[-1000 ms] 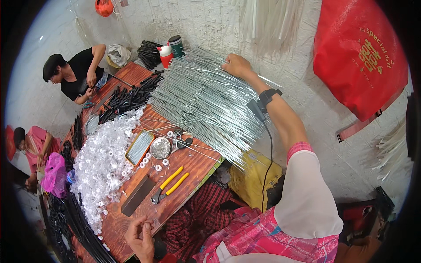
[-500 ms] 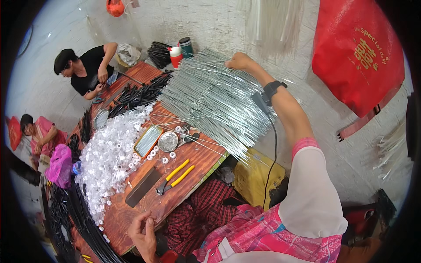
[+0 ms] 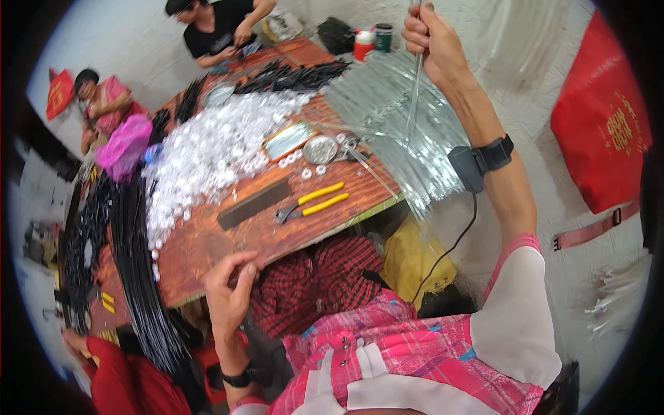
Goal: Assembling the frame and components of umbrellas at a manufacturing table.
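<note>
My right hand [image 3: 440, 50] is raised over the far right of the table. It grips a few thin silvery rods [image 3: 415, 93], which hang down from the fist. Below them a broad pile of similar silvery rods [image 3: 373, 93] spreads past the table's right edge. My left hand [image 3: 232, 287] hovers at the near edge of the wooden table [image 3: 197, 259], thumb and fingers apart, with nothing seen in it. Beyond it lie a dark flat bar [image 3: 254, 205] and yellow-handled cutting pliers [image 3: 311, 202].
Small clear and white plastic pieces [image 3: 214, 142] form a large heap, beside an orange-rimmed tray [image 3: 288, 140] and a round tin [image 3: 320, 149]. Black strips [image 3: 142, 242] hang over the left edge. Co-workers sit at the back [image 3: 221, 31] and left [image 3: 111, 104]. A cable [image 3: 465, 232] trails from my right wrist.
My right hand has lifted from the pile with thin rods in its grip. My left hand has opened more at the thumb. The whole view has shifted.
</note>
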